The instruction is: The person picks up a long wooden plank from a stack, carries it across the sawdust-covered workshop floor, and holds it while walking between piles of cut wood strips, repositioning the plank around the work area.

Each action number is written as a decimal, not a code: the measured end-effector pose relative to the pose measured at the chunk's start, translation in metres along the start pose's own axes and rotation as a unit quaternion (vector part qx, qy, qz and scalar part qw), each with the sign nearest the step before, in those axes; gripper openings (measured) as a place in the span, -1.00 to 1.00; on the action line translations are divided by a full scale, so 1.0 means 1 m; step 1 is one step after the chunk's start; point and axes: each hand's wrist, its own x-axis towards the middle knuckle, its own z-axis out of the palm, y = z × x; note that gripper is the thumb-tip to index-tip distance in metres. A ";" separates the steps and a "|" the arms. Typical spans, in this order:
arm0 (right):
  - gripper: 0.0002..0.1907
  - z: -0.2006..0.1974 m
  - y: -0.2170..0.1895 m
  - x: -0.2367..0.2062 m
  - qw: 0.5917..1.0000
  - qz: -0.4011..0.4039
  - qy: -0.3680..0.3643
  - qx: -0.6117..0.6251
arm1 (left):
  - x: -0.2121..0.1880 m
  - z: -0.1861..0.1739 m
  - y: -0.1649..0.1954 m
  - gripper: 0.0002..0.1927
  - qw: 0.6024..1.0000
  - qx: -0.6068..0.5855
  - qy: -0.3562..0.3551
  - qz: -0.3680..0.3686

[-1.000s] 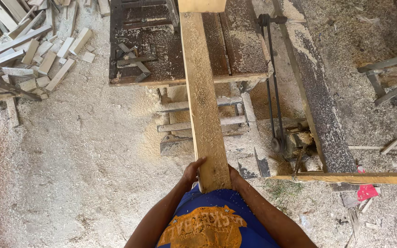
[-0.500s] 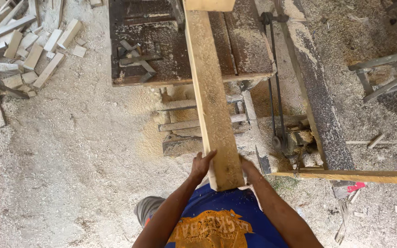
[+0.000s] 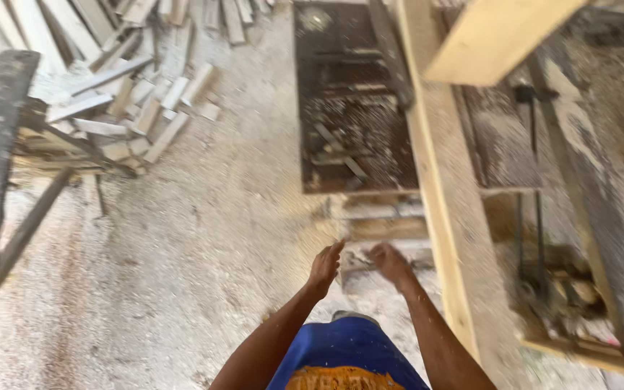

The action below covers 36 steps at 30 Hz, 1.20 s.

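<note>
Here the long pale plank (image 3: 438, 195) lies on the dark saw table (image 3: 348, 137), its long axis running away from the person, from a near end low on the right up toward the top of the view, leaning slightly leftward as it goes. It sits just to the right of the right hand (image 3: 390, 261), near it but not touching. Neither hand holds anything: the left hand (image 3: 326, 266) is raised with its fingers spread and loose, and the right hand is likewise open, palm turned inward, the two facing each other with a small gap between them. Both are blurred, so finer detail of the fingers cannot be told. Beyond the hands, under the table's near edge, are wooden cross-rails (image 3: 377, 217). Above and to the right of the grip, a second pale board (image 3: 496, 36) crosses the upper corner at a slant. Farther right of the plank, a dark metal bar (image 3: 532, 166) runs alongside it. Well off to the left of the hands, across the sawdust-covered ground (image 3: 182, 260), lies a heap of short offcuts (image 3: 139, 101). Below the hands shows the person's blue garment (image 3: 341, 347).
</note>
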 end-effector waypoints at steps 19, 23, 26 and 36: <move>-0.42 -0.046 -0.330 0.411 0.975 -0.041 -0.095 0.196 | 0.362 -0.207 0.303 -0.28 0.989 0.112 0.046 -0.082; -0.54 -0.091 -0.388 0.481 0.936 -0.018 -0.021 0.351 | 0.447 -0.227 0.359 -0.33 0.984 0.119 0.033 -0.129; -0.57 -0.107 -0.426 0.531 0.906 0.018 0.021 0.423 | 0.522 -0.227 0.389 -0.39 0.983 0.097 -0.025 -0.156; -0.56 -0.128 -0.544 0.733 0.821 0.077 0.109 0.555 | 0.765 -0.221 0.601 -0.47 0.955 0.170 -0.194 -0.147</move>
